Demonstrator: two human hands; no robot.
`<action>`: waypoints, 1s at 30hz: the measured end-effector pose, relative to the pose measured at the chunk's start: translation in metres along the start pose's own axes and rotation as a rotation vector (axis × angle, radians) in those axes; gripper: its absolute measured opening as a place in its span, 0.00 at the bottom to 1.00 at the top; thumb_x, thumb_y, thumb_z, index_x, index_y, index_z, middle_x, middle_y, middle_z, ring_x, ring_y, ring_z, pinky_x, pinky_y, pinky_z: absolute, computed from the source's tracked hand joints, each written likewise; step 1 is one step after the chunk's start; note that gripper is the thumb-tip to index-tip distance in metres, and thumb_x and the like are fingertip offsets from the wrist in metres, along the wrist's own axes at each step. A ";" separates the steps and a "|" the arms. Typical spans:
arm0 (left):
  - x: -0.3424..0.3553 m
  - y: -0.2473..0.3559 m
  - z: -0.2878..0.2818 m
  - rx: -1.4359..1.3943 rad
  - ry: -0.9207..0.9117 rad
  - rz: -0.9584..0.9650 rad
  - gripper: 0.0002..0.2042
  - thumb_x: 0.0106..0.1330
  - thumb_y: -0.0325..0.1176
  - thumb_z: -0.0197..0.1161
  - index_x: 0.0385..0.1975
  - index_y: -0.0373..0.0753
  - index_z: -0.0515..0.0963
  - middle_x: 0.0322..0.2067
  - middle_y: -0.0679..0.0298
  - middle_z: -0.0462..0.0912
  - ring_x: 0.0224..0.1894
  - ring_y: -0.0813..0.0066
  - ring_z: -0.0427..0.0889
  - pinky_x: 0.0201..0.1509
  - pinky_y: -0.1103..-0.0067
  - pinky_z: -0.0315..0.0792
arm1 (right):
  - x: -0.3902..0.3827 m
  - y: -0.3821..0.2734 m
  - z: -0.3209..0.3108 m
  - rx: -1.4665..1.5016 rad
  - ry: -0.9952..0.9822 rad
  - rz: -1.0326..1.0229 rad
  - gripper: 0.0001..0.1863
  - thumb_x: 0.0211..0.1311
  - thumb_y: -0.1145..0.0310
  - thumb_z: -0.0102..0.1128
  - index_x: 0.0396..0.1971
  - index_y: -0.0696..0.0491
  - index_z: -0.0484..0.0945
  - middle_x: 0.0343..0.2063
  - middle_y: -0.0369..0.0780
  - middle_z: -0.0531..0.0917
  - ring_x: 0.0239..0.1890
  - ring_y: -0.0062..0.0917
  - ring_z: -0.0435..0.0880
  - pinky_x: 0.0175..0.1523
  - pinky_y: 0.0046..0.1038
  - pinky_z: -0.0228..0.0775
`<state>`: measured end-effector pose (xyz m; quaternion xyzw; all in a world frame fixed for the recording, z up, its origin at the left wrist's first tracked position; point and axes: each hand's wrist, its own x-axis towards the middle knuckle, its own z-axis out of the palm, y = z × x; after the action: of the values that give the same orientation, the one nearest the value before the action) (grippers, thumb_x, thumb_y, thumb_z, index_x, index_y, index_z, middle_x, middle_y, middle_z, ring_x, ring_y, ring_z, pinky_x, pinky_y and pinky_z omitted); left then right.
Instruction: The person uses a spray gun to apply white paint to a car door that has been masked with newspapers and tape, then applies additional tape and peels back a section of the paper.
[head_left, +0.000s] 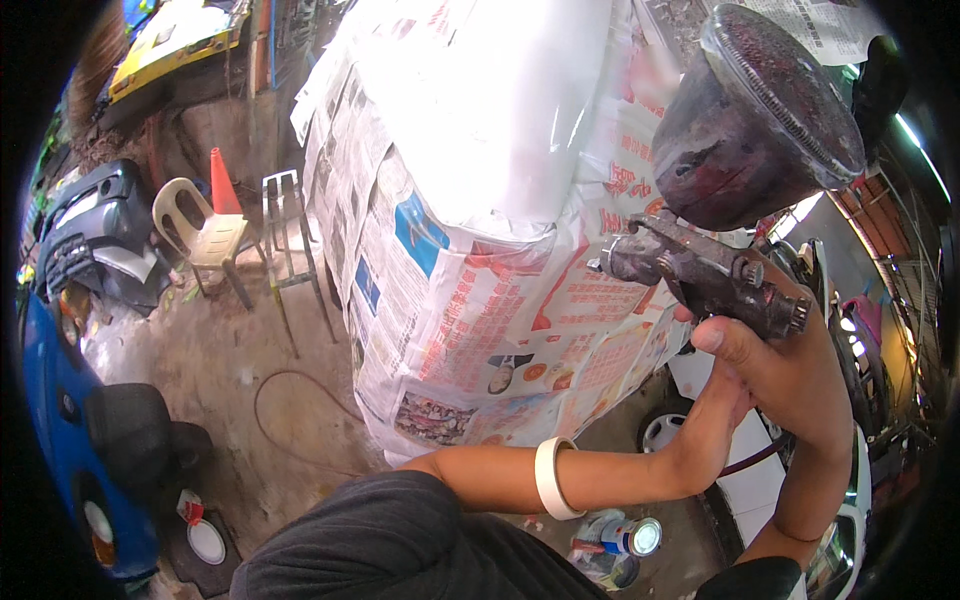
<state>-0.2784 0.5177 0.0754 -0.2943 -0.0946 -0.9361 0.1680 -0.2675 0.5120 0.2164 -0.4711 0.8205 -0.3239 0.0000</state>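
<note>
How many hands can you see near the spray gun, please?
2: the right hand grips the spray gun, and the left hand is just below and left of it in the picture, its fingers partly hidden. No other hand shows.

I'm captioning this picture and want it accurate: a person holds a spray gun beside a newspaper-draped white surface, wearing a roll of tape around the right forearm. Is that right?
Not quite: the head view shows the roll of tape around the left forearm. The spray gun is indeed held beside the newspaper-draped white surface.
</note>
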 end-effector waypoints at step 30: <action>0.161 0.112 0.077 -0.389 -0.239 0.189 0.24 0.79 0.59 0.35 0.50 0.47 0.69 0.47 0.65 0.77 0.50 0.72 0.75 0.54 0.68 0.66 | 0.159 -0.073 -0.043 -0.606 0.273 -0.372 0.31 0.62 0.38 0.64 0.37 0.57 0.79 0.23 0.35 0.81 0.19 0.14 0.74 0.28 0.20 0.68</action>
<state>-0.3212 0.3938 0.2399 -0.4375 0.0963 -0.8752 0.1825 -0.3122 0.3868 0.3380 -0.5432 0.7720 -0.1207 -0.3072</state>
